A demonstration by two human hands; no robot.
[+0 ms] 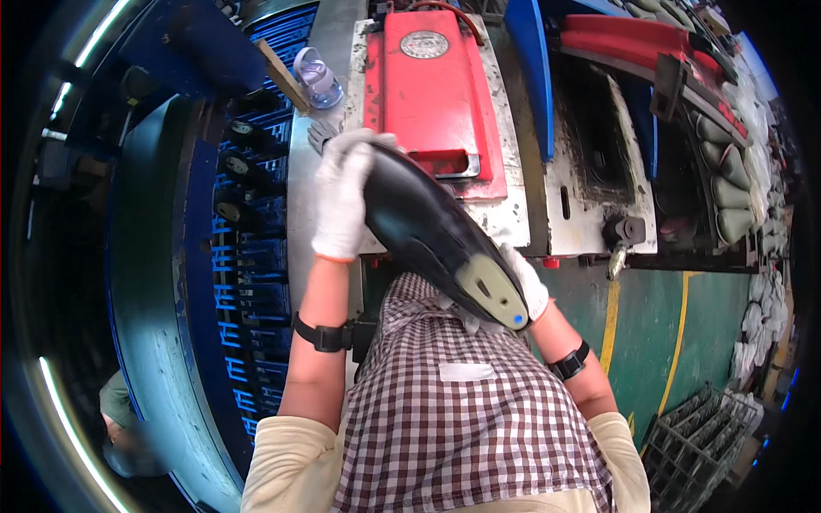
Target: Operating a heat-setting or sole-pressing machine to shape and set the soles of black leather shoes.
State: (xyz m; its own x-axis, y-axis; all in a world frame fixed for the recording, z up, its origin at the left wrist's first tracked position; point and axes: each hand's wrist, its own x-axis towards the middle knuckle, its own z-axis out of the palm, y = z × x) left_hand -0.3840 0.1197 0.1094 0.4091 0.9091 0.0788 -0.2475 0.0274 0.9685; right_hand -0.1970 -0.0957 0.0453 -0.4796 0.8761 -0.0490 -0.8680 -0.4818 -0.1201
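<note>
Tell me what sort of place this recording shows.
Probably a shoe factory floor: gloved hands hold a black shoe on a last before a red machine, with a blue conveyor alongside and yellow floor lines.

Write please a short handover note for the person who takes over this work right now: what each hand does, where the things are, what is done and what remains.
Left hand, in a white knitted glove, grips the front end of the black shoe on its grey last.
Right hand, also gloved, supports the heel end, close to the checked apron.
The shoe is held in the air, tilted, in front of the red flat-topped machine; it rests on nothing.
A clear plastic bottle stands left of the machine.
Done: shoe is picked up and held in both hands.
Left: cannot tell from this view; the shoe is not yet set down anywhere.
</note>
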